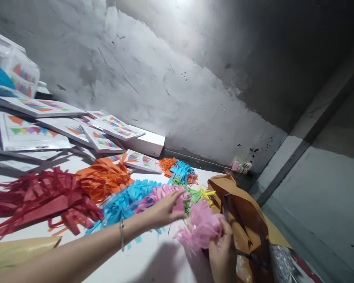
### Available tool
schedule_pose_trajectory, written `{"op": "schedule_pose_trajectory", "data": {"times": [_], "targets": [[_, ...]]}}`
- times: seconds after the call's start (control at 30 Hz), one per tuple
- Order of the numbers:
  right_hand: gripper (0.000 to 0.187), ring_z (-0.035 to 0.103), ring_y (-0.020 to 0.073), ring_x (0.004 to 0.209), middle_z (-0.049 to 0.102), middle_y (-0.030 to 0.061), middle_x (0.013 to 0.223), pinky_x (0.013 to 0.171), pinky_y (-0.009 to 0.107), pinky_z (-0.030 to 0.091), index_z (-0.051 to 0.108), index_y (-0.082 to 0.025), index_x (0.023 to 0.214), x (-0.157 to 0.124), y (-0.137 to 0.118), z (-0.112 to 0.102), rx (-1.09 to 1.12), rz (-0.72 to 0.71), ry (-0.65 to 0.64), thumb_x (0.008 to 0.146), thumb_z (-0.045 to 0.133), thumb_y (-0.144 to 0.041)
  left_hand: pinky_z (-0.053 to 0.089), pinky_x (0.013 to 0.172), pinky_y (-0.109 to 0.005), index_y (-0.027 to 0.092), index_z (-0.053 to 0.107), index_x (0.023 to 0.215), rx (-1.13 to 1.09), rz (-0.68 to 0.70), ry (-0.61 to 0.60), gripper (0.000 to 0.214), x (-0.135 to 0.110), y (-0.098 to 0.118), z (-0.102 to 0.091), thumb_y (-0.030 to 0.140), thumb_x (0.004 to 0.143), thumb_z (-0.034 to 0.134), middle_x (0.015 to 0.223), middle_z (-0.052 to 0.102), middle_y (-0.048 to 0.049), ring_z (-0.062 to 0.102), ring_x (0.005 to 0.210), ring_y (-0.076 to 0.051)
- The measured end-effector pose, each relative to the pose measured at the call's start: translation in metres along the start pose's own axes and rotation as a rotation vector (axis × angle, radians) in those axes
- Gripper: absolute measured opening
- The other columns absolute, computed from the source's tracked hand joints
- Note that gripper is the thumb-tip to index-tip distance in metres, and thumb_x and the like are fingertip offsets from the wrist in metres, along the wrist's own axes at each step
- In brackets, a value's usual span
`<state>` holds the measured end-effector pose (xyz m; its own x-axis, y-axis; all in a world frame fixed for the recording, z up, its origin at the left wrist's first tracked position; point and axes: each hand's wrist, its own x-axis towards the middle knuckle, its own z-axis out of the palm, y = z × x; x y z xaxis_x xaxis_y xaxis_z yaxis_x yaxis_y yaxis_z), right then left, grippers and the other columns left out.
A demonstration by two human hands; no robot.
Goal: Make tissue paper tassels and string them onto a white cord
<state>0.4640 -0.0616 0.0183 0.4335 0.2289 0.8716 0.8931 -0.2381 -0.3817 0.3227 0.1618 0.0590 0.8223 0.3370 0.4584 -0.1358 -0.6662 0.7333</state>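
Observation:
My right hand [224, 249] pinches the edge of a bunch of pink fringed tissue paper [202, 224], fluffed out above the white table. To its left, my left hand [168, 208] reaches over a pile of pink paper fringe [157, 196], thumb and fingers apart; pink paper shows between them, and I cannot tell whether they touch it. Behind my hands lie green fringe [193, 194] and a bit of yellow fringe [207, 193]. Blue fringe [129, 196] spreads beside my left forearm.
Dark red fringe [44, 200] and orange fringe [104, 177] lie at the left. Printed white packets [32, 133] are heaped behind them, near a white box [149, 142]. A brown paper bag [238, 208] stands on the right. A rough wall [165, 78] closes off the back.

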Motion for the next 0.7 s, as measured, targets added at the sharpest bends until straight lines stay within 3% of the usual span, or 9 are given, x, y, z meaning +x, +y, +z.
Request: {"op": "schedule_pose_trajectory", "data": {"times": [0.07,0.13,0.23,0.27,0.37,0.47,0.53,0.6,0.7], "targets": [[0.033,0.073,0.0242,0.101,0.074,0.0116,0.11,0.081,0.033,0.06,0.062,-0.021,0.122,-0.004,-0.017,-0.008,-0.054,-0.315,-0.07,0.091,0.051,-0.017,0.035,0.116,-0.052,0.026,0.048,0.148,0.049,0.147,-0.114,0.093,-0.016,0.033,0.012,0.047,0.065,0.087,0.154,0.049,-0.0137,0.046,0.138,-0.039],[0.036,0.073,0.0224,0.099,0.073,0.0112,0.109,0.078,0.031,0.061,0.059,-0.021,0.129,-0.007,-0.035,-0.016,-0.022,-0.448,-0.105,0.095,0.049,-0.015,0.037,0.111,-0.055,0.027,0.052,0.143,0.171,0.291,-0.168,0.077,-0.03,0.059,0.021,0.035,0.072,0.081,0.141,0.061,-0.0134,0.054,0.127,-0.038],[0.037,0.073,0.022,0.092,0.071,0.0121,0.109,0.074,0.031,0.061,0.052,-0.02,0.134,-0.016,-0.062,-0.025,0.117,-0.276,-0.1,0.097,0.053,-0.023,0.048,0.085,-0.044,0.021,0.067,0.102,0.273,0.351,-0.083,0.02,-0.048,0.076,0.031,0.017,0.085,0.058,0.093,0.074,-0.0101,0.065,0.087,-0.028],[0.04,0.072,0.023,0.092,0.07,0.013,0.111,0.075,0.033,0.061,0.05,-0.019,0.136,-0.019,-0.07,-0.027,0.131,-0.198,-0.104,0.098,0.055,-0.029,0.047,0.077,-0.04,0.02,0.066,0.09,0.274,0.34,-0.042,0.015,-0.055,0.077,0.032,0.015,0.088,0.051,0.085,0.072,-0.0098,0.063,0.079,-0.026],[0.03,0.071,0.0251,0.086,0.073,0.0104,0.1,0.072,0.036,0.059,0.062,-0.022,0.121,-0.028,-0.085,-0.032,0.097,-0.133,-0.17,0.1,0.054,-0.041,0.046,0.069,-0.035,0.019,0.062,0.088,0.248,0.308,0.048,0.022,-0.082,0.081,0.025,0.018,0.096,0.041,0.086,0.069,-0.0121,0.061,0.077,-0.024],[0.026,0.07,0.0235,0.077,0.073,0.0061,0.084,0.073,0.039,0.055,0.068,-0.024,0.103,-0.029,-0.091,-0.043,0.076,-0.256,-0.174,0.104,0.044,-0.031,0.048,0.079,-0.034,0.021,0.062,0.096,0.135,0.319,0.023,0.014,-0.112,0.091,0.004,0.028,0.097,0.05,0.098,0.068,-0.0108,0.061,0.088,-0.023],[0.031,0.071,0.0254,0.086,0.074,0.0091,0.093,0.084,0.045,0.053,0.068,-0.023,0.116,-0.026,-0.094,-0.056,0.067,-0.361,-0.101,0.104,0.039,-0.024,0.048,0.087,-0.035,0.023,0.064,0.093,-0.012,0.246,0.014,0.024,-0.127,0.098,-0.016,0.046,0.095,0.058,0.102,0.066,-0.0092,0.06,0.095,-0.025],[0.039,0.072,0.0269,0.098,0.075,0.0116,0.104,0.092,0.048,0.052,0.063,-0.021,0.132,-0.023,-0.099,-0.071,0.099,-0.515,-0.09,0.103,0.037,-0.019,0.044,0.097,-0.038,0.024,0.066,0.093,-0.166,0.071,0.083,0.043,-0.132,0.105,-0.034,0.065,0.09,0.054,0.108,0.065,-0.0089,0.057,0.107,-0.029],[0.045,0.073,0.0246,0.103,0.078,0.0098,0.103,0.095,0.046,0.052,0.055,-0.018,0.143,-0.023,-0.114,-0.087,0.189,-0.703,-0.101,0.103,0.036,-0.014,0.035,0.109,-0.039,0.023,0.069,0.099,-0.293,-0.159,0.133,0.054,-0.125,0.113,-0.047,0.072,0.088,0.05,0.121,0.064,-0.0086,0.048,0.126,-0.032]]}}
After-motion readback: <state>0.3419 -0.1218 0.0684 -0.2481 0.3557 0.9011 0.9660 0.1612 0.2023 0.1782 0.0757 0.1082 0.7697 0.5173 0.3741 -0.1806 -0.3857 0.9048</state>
